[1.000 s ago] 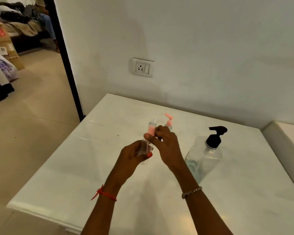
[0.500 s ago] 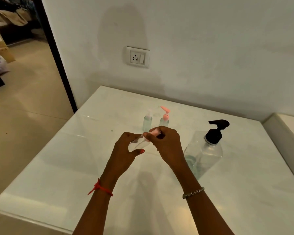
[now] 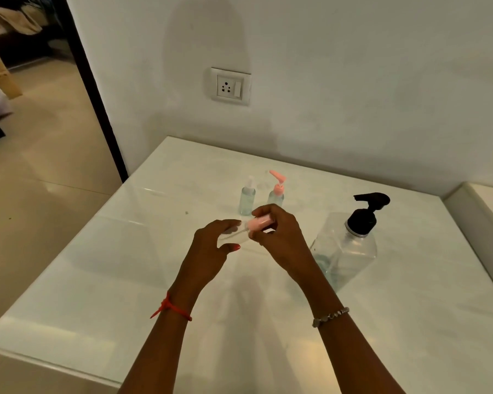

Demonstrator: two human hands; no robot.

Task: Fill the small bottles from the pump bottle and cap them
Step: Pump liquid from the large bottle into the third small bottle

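Observation:
Above the white table [image 3: 97, 280] my left hand [image 3: 211, 245] grips a small clear bottle [image 3: 232, 237], tilted on its side. My right hand [image 3: 279, 234] pinches its pink cap [image 3: 258, 224] at the bottle's mouth. Behind the hands stand two small bottles: one with a clear spray cap [image 3: 247, 198] holding pale liquid, and one with a pink pump [image 3: 276, 189]. The big clear pump bottle [image 3: 350, 245] with a black pump head stands to the right of my right hand.
A wall with a socket plate [image 3: 230, 86] rises right behind the table. A raised white ledge [image 3: 478, 211] borders the table's right side. On the left a dark door frame [image 3: 97, 89] opens onto a tiled floor.
The held bottle went from upright to lying nearly sideways between my hands, and both hands dropped lower toward the table. The spray-cap bottle behind them came into sight.

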